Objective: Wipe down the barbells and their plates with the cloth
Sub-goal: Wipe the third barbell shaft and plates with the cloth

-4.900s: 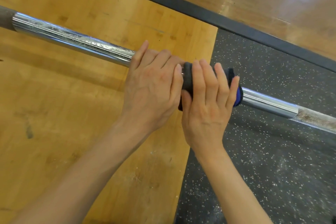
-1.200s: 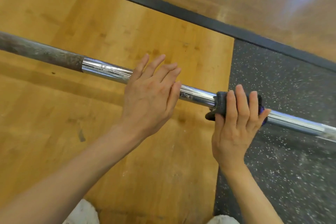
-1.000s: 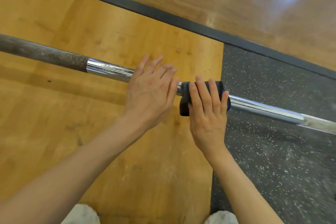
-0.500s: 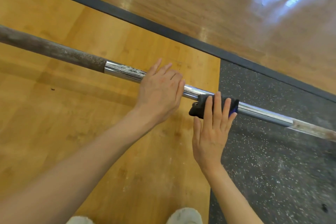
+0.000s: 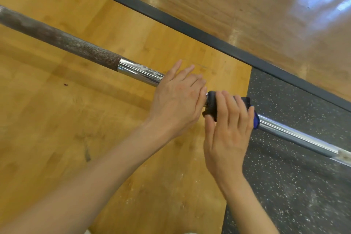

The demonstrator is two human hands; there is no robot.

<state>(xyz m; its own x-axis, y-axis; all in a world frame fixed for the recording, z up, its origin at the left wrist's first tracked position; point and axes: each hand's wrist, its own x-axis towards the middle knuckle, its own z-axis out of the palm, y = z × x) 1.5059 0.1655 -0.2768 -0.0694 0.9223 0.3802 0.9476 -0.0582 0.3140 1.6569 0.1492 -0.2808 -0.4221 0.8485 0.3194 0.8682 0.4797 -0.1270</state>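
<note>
A barbell (image 5: pixel 139 72) runs from upper left to lower right above the floor, with a dull knurled section at the left and a smooth chrome stretch in the middle. A dark cloth with a blue edge (image 5: pixel 211 105) is wrapped around the chrome part. My right hand (image 5: pixel 228 129) is closed over the cloth and the bar. My left hand (image 5: pixel 176 99) rests on the bar just left of the cloth, fingers loosely curled over it, almost touching the right hand. No plates are in view.
Below the bar lies a wooden platform (image 5: pixel 66 138), bordered by a dark strip (image 5: pixel 171 23). Speckled black rubber flooring (image 5: pixel 294 186) fills the lower right. Glossy wood floor (image 5: pixel 247 5) lies beyond the strip.
My right hand has slid the cloth back left along the chrome until it sits against my left hand. The left hand has stayed on the bar.
</note>
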